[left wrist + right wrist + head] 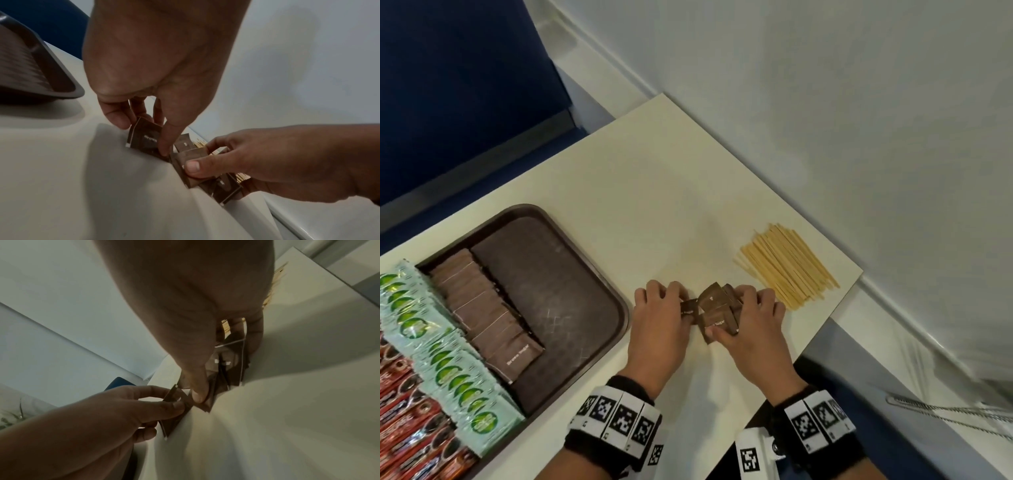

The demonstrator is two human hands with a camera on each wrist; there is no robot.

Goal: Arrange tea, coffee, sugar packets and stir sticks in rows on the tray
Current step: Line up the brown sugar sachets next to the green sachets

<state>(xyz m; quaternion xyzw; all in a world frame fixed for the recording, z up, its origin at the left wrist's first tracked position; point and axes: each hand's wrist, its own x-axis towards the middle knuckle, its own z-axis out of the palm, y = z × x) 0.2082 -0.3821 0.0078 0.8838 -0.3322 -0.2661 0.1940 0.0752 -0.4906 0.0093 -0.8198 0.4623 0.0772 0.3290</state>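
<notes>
Now tray (599, 270) holds sugar row (486, 308); both hands pinch loose packets (714, 308).

The head view is evenly and brightly lit, and straight edges are bent toward its borders. Both wrist views are rendered dim and grainy. Soft shadows are cast on the cream matte tabletop (61, 186) just below the pinching fingers, and the nearest knuckles are blurred.

The head view looks steeply down over the worktop (661, 192); both wrist views sit close above it, sharing the two hands.
</notes>
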